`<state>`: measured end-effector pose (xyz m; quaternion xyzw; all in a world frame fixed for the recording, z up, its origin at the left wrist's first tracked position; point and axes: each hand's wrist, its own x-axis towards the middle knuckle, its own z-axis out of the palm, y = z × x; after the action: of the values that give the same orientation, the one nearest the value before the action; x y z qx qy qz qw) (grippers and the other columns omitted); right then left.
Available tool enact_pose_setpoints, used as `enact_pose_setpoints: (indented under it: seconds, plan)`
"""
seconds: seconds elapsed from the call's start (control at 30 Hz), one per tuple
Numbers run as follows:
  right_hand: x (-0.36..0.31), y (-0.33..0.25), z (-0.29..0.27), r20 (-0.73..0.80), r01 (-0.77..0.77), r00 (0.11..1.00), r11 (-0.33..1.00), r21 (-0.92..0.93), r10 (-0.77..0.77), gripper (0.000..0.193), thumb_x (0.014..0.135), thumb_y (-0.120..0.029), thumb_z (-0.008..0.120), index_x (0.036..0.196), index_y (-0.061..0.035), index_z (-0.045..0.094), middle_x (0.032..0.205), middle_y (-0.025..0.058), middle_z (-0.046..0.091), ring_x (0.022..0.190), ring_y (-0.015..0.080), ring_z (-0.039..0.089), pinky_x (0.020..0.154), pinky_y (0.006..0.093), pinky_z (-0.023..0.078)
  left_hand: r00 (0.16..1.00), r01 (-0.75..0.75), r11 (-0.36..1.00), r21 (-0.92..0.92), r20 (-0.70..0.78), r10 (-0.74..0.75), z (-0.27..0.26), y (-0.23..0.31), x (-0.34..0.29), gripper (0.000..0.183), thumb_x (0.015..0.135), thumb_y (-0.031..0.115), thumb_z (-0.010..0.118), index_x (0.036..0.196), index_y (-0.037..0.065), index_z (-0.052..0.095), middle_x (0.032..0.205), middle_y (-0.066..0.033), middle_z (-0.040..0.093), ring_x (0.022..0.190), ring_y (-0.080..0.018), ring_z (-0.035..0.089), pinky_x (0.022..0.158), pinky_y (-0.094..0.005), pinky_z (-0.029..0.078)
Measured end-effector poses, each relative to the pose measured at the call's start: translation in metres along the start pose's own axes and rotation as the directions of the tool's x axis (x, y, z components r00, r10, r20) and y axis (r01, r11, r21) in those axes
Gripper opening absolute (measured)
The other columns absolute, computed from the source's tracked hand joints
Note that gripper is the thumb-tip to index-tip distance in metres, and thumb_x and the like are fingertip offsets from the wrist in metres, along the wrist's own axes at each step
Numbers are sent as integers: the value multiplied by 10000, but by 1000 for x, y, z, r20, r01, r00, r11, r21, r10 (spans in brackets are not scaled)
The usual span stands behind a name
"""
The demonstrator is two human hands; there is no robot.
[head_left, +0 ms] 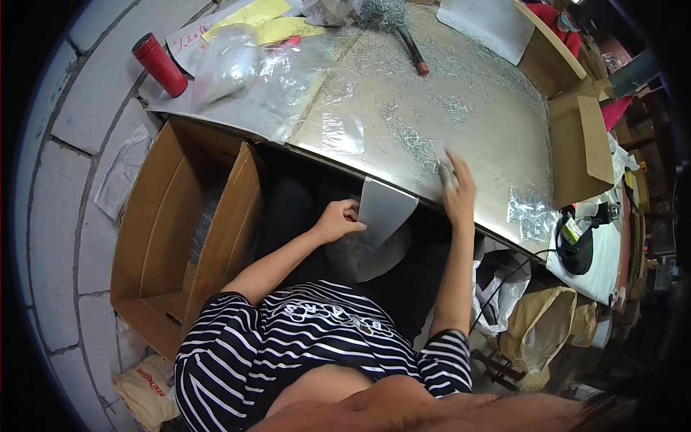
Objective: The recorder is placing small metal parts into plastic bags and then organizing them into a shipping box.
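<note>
At the table's near edge, my left hand (340,222) is closed on the side of a translucent plastic bag (386,209), which hangs over the edge in front of my lap. My right hand (458,189) is over the tabletop (489,155), just right of a scattered heap of thin metal pins (414,140). Motion smears its fingers. A greyish patch shows by the fingertips, but I cannot make out whether it is something held. A flat clear plastic bag (342,134) lies on the table to the left of the pins.
An open cardboard box (147,237) stands at my left. Cardboard flaps (576,147) wall the table's right side. Further back lie a dark-handled tool (412,50), a larger pin pile (383,13), a red flask (160,65) and a stuffed plastic bag (229,65). Another clear packet (531,212) lies near right.
</note>
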<state>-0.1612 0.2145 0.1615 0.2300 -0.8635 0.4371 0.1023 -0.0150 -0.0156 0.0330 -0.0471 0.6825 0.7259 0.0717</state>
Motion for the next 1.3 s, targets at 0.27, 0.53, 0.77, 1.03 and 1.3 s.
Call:
enact_pose_setpoints:
  seconds: [0.27,0.53,0.77,1.03,1.3]
  plan:
    - [-10,-11,99,80,117,993,900,-420,-92,515,850,-32,507,1361,-8,447,1440,256,374,1363,432,308,1129,482,255,945,326,624,-711,214,-250,33,-30,-22,369,902,301,658,1044,-40,644,894,-79,687,804,-161,658,737,-256,526]
    - [-88,-75,25,81,-66,995,998,2,66,433,858,68,514,1279,-25,538,1407,181,459,1296,338,454,1056,363,385,803,596,506,-624,444,-398,-7,-64,-11,858,901,729,287,887,-33,681,803,-121,695,697,-229,676,770,-326,548]
    - [-129,-60,19,170,-104,982,989,101,86,346,820,105,519,1139,6,610,1157,177,627,1078,340,607,928,343,474,749,610,347,-712,661,40,-1,-104,-11,960,879,752,258,1318,-72,483,1266,-215,578,1193,-317,544,1085,-420,349]
    - [-153,-53,55,328,59,941,995,77,-81,421,785,107,517,1186,4,589,1124,192,633,1055,346,619,932,354,475,873,437,815,-380,398,-282,21,-29,-40,438,721,6,771,1123,-4,599,975,-71,670,843,-146,661,743,-279,567]
    - [-147,-47,62,376,11,926,999,50,-29,320,809,-18,559,1123,-12,622,1059,213,635,1024,396,598,869,426,486,886,417,861,-291,340,-314,20,-41,-36,416,698,28,801,1073,34,623,931,-43,667,800,-122,649,686,-265,561]
